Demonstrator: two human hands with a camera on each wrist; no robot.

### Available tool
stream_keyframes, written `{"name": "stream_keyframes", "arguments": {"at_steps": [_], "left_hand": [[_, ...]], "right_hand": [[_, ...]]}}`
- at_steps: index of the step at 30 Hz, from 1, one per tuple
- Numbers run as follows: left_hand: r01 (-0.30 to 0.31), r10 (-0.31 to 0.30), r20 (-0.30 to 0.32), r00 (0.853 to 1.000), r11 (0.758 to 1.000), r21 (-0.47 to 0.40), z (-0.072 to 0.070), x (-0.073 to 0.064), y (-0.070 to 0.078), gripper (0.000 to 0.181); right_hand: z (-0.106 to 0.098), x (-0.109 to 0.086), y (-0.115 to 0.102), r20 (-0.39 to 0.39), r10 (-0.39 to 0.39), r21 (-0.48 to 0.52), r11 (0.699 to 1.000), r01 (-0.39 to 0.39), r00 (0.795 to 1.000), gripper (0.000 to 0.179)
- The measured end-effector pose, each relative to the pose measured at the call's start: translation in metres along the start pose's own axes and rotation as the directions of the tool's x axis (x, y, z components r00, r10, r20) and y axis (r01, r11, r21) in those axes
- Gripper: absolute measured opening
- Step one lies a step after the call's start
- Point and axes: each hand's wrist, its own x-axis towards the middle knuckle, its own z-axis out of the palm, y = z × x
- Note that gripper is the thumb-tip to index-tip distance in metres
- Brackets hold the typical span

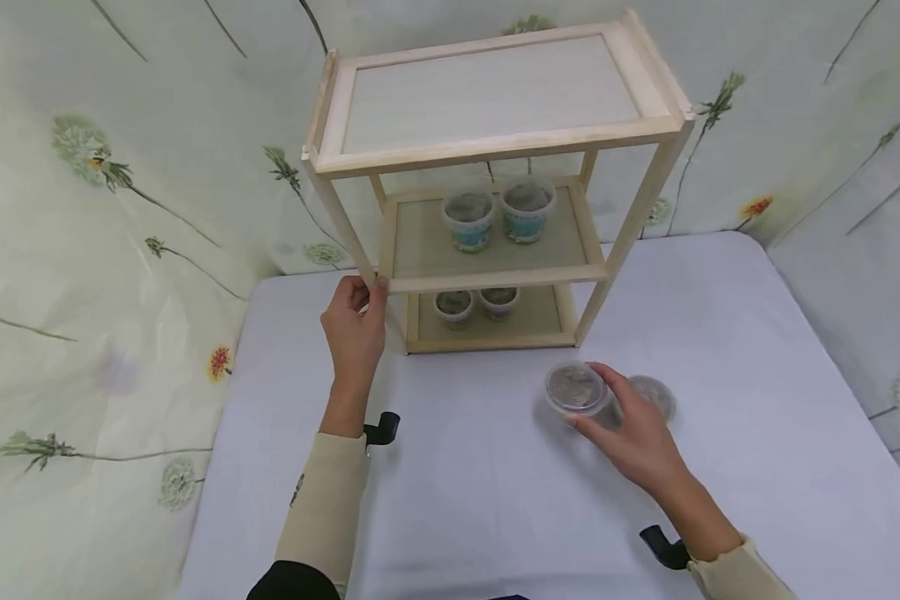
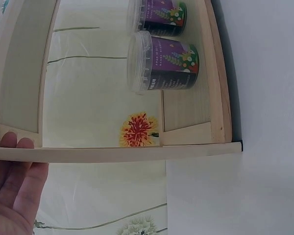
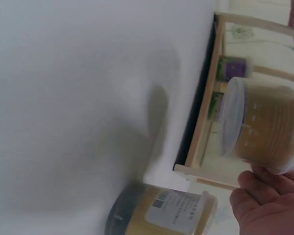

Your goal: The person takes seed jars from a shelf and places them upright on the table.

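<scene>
My left hand point(image 1: 356, 329) grips the left front post of a three-tier wooden shelf point(image 1: 495, 140), close to the middle tier. In the left wrist view, fingertips point(image 2: 25, 143) curl over that post. My right hand point(image 1: 637, 437) holds a clear lidded plastic tub point(image 1: 576, 388) with yellow-brown sides between thumb and fingers. The right wrist view shows this tub point(image 3: 267, 125) raised off the table. A similar tub point(image 1: 654, 396), with a white label visible in the right wrist view, stands on the table just beyond the right hand, partly hidden by it.
Two blue-banded tubs point(image 1: 498, 212) stand on the middle tier. On the bottom tier are two purple-labelled tubs point(image 2: 169, 62). A white cloth covers the table point(image 1: 465, 492), and a flower-printed curtain point(image 1: 120, 275) hangs behind and at the sides.
</scene>
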Motion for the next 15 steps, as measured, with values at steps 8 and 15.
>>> {"name": "stream_keyframes", "arguments": {"at_steps": [8,15], "left_hand": [[0.008,-0.008,0.005,1.0,1.0,-0.008,0.0,-0.002,0.001,0.023],[0.013,-0.013,0.003,1.0,1.0,-0.004,0.0,-0.002,0.001,0.024]], "right_hand": [[0.009,-0.002,0.014,-0.005,-0.078,-0.094,0.993,0.077,0.997,0.088],[0.013,0.002,0.023,-0.029,-0.174,-0.213,0.963,0.164,0.984,0.085]]}}
